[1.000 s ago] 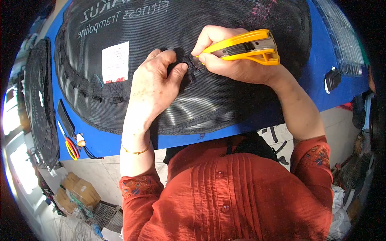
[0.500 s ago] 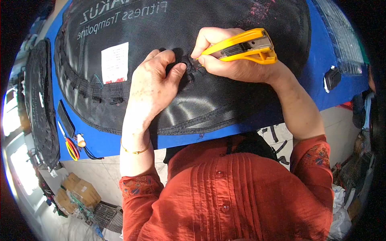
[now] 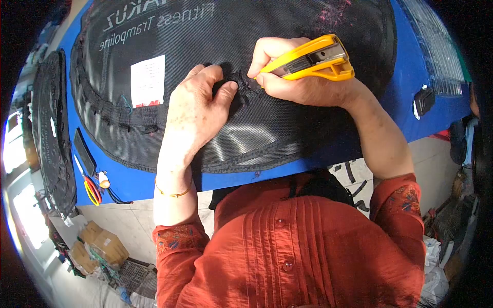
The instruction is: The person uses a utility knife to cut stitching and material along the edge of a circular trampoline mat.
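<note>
Yellow plastic forms the body of the cutter point(image 3: 314, 57), clamped in the fingers of the right hand point(image 3: 303, 90), its front end at the black mesh point(image 3: 246, 31). Just beside, the left hand point(image 3: 197, 105) rests on the mesh, thumb apart from curled fingers; whether these pinch any fabric cannot be told. Farther out, the mesh bears a white label point(image 3: 148, 79) and lies across the blue counter point(image 3: 123, 177), scissors point(image 3: 91, 188) near its edge.
</note>
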{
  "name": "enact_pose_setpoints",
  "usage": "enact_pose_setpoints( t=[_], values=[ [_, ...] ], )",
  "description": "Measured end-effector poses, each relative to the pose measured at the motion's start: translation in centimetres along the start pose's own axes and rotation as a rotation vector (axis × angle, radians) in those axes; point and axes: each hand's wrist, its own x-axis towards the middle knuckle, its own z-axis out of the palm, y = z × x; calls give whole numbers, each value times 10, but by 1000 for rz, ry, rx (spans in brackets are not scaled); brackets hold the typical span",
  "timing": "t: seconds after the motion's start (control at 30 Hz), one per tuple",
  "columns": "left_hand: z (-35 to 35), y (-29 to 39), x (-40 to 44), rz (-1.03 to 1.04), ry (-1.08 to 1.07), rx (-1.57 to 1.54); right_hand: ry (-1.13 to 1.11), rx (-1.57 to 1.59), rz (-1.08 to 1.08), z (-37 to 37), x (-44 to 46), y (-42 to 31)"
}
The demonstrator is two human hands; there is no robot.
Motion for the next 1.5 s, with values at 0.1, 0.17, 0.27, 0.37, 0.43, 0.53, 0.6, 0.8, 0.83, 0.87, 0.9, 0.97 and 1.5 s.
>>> enact_pose_setpoints(
  t=[0.1,0.17,0.27,0.37,0.43,0.53,0.6,0.8,0.83,0.87,0.9,0.97,1.5],
  values=[
    [0,0,0,0,7,-9,44,-10,-37,1,0,4],
    [0,-1,0,16,7,-4,122,-114,-102,0,2,3],
    [-2,3,0,-13,-5,-10,131,-54,-79,-1,4,1],
    [0,0,0,2,10,-5,117,-19,-17,2,2,-3],
    [-1,2,0,-5,4,7,104,-40,-19,5,2,-2],
    [-2,3,0,-6,0,11,85,18,43,5,2,-1],
    [-1,2,-1,-3,2,3,116,-2,54,3,2,0],
    [-2,0,-1,11,-3,-7,175,21,24,3,4,-3],
    [-2,-1,-1,8,-4,-4,144,2,11,4,4,-2],
    [-2,-1,-1,5,-5,-1,113,-18,-2,5,3,-1],
    [-1,-1,0,5,-5,-1,101,-32,-27,6,3,1],
    [0,-1,-1,17,12,-5,103,-17,12,5,4,-2],
    [-3,1,0,3,-10,23,102,-34,5,7,4,-1]
  ],
)
